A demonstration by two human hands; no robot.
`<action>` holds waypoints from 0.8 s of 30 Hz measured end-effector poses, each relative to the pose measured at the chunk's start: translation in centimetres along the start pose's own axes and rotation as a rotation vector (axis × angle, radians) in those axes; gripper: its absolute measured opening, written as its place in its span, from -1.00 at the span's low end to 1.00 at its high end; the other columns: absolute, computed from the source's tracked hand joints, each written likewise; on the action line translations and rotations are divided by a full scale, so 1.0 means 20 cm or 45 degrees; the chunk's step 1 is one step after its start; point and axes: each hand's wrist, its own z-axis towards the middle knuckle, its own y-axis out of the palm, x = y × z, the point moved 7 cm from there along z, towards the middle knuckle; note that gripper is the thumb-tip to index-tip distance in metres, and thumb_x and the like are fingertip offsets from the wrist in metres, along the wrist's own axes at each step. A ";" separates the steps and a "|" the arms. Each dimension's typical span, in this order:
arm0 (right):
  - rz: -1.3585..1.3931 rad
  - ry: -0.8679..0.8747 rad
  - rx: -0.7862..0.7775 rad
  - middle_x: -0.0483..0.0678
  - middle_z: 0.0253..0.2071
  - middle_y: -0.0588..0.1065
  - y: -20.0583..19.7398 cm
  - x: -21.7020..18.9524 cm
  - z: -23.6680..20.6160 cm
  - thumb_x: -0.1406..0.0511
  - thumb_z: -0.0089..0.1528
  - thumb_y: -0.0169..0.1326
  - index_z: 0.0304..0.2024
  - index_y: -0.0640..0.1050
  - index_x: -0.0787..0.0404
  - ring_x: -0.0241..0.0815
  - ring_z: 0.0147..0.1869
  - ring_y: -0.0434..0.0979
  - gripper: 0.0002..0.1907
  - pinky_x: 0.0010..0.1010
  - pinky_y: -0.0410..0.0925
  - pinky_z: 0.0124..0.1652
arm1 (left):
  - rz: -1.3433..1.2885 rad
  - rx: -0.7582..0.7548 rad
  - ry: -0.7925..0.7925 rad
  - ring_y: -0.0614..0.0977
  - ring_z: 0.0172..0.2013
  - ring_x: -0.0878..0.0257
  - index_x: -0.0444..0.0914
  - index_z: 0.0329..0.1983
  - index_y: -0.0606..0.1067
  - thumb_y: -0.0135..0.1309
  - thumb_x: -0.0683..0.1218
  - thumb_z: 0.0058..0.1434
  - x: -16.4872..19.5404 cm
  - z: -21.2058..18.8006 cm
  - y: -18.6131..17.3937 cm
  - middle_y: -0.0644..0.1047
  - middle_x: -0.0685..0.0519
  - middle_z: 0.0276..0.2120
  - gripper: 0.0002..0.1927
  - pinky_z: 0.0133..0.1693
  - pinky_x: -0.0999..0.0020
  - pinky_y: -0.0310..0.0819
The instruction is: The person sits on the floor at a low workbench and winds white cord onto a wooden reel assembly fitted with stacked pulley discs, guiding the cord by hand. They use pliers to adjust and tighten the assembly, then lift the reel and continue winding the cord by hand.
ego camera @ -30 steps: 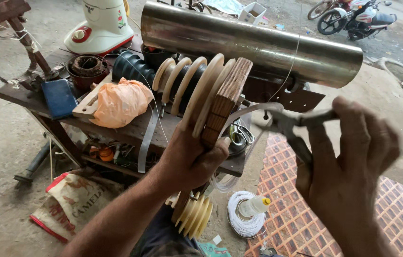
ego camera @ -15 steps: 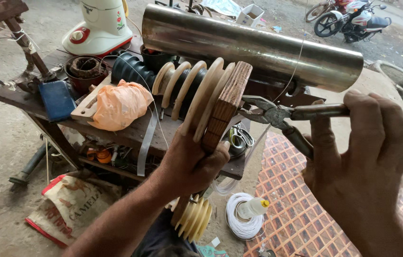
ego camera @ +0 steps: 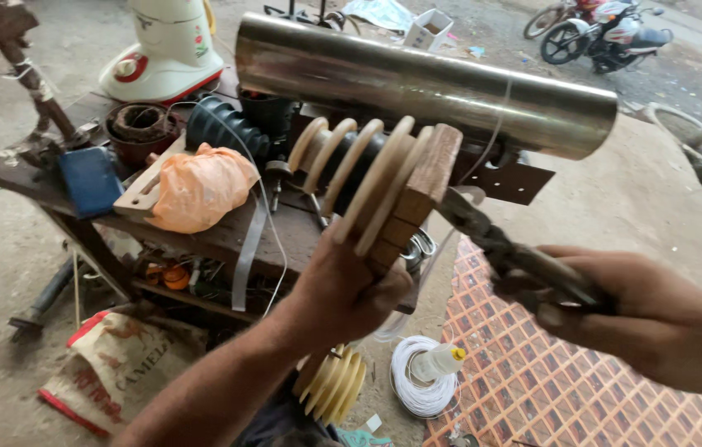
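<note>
A: Item one, the left hand (ego camera: pixel 342 290). What are the fingers doing?

B: They are curling shut around the lower end of a wooden winding former (ego camera: pixel 384 186), a stack of pale discs closed by a square wooden block. The thumb is pressing on the near side; the fingertips themselves are hiding behind the block.

A: Item two, the right hand (ego camera: pixel 641 319)?

B: Its fingers are wrapping tight around the handles of a pair of pliers (ego camera: pixel 504 248), squeezing them together. The pliers' nose is pointing up and left and is meeting the wooden block at its right edge. Whether it is biting on anything there, I cannot tell.

A: Where is the former sitting?

B: It is being held up in the air, tilted, in front of a long shiny steel tube (ego camera: pixel 417 83) and above the edge of a cluttered wooden bench (ego camera: pixel 202 240).

A: Listing the bench?

B: An orange plastic bag (ego camera: pixel 202 186) is lying on a pale wooden piece, a blue flat object (ego camera: pixel 90 178) is resting to its left, a black ribbed part (ego camera: pixel 222 128) is standing behind, and a white and red appliance (ego camera: pixel 168 45) is occupying the far corner.

A: Below?

B: A coil of white wire (ego camera: pixel 417 385) with a small bottle on it is lying on the ground, a yellowish grooved pulley (ego camera: pixel 334 385) is sitting just beside it, and a printed sack (ego camera: pixel 115 368) is sprawling to the left. A motorbike (ego camera: pixel 607 33) is standing in the distance.
</note>
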 end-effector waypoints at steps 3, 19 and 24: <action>-0.217 -0.034 0.137 -0.02 0.33 0.39 0.01 -0.06 -0.01 0.16 0.17 0.24 -0.05 0.67 0.19 0.00 -0.02 0.43 -0.65 -0.22 0.40 -0.04 | -0.114 0.172 0.125 0.47 -0.35 0.25 -0.39 0.29 0.29 -0.03 -0.34 0.11 0.07 0.01 -0.04 0.43 0.02 -0.27 -0.39 -0.30 0.36 0.46; -1.298 -0.282 0.951 0.29 0.33 0.22 -0.01 -0.31 -0.16 0.32 0.32 0.15 0.31 0.54 0.32 0.28 0.41 0.17 -0.50 0.28 0.08 0.27 | -0.121 0.096 0.081 0.56 -0.20 0.29 -0.38 0.56 -0.03 -0.11 -0.39 0.03 0.12 0.04 -0.04 0.03 -0.33 0.54 -0.06 -0.25 0.45 0.53; -1.485 -0.248 0.946 0.29 0.26 0.20 -0.02 -0.34 -0.15 0.27 0.29 0.08 0.27 0.54 0.34 0.25 0.37 0.18 -0.49 0.27 0.13 0.23 | -0.146 0.075 -0.127 0.52 -0.48 0.28 -0.40 0.07 0.35 -0.02 -0.32 0.09 0.04 0.00 -0.02 0.47 -0.03 -0.37 -0.58 -0.42 0.34 0.47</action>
